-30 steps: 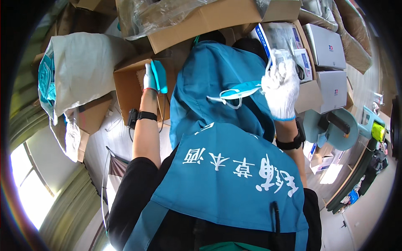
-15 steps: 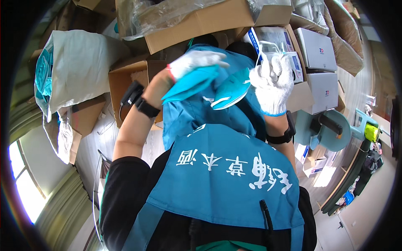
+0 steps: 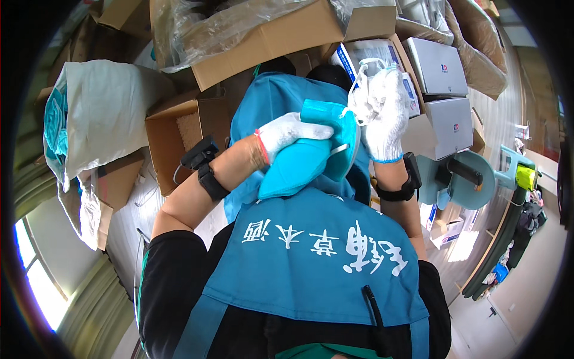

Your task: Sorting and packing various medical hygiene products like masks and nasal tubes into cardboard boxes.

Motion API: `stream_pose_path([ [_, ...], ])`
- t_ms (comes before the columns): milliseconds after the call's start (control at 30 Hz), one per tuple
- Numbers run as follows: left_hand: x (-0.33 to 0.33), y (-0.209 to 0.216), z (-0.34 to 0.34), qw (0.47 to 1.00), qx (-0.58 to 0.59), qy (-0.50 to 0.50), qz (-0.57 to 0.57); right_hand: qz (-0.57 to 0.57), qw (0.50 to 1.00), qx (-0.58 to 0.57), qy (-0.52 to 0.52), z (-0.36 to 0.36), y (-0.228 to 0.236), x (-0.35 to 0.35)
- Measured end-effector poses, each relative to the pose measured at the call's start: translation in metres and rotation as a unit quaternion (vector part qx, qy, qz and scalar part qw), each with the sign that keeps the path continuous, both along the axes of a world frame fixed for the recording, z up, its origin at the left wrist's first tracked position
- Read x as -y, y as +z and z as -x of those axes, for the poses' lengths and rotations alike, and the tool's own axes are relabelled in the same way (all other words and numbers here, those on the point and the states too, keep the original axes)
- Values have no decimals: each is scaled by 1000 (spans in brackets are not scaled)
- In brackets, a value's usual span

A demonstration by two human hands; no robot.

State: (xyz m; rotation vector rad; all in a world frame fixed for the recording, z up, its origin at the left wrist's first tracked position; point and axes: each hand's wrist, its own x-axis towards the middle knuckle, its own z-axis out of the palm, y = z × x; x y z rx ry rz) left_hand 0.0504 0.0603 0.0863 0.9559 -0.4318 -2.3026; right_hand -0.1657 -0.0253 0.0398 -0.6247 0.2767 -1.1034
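Note:
My left hand (image 3: 292,134), in a white knit glove with red cuff trim, is closed on teal face masks (image 3: 294,169) that look folded and hang toward my lap. Its thumb reaches across to another teal face mask (image 3: 342,143), which stands on edge with its pale inner rim facing right. White ear loops (image 3: 363,87) run from that mask to my right hand (image 3: 385,116). This hand, gloved in white with blue cuff trim, has its fingers curled around the loops. A blue apron (image 3: 263,99) covers my lap behind the masks.
An open carton (image 3: 179,128) stands left of my knees, beside a white sack (image 3: 113,107) of teal masks. A large carton (image 3: 269,42) lined with clear plastic lies ahead. White boxes (image 3: 439,66) are stacked at right, near a blue-grey stool (image 3: 469,182).
My left hand has moved right, against the mask on the loops. Its own masks have swung down toward me. The looped mask has turned more upright; my right hand still grips the loops.

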Motion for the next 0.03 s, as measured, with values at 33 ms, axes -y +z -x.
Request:
stream_pose_path([
  [33,1,1,0,1000,0,1,2,137,944,-276,-123,4,-5,2],
])
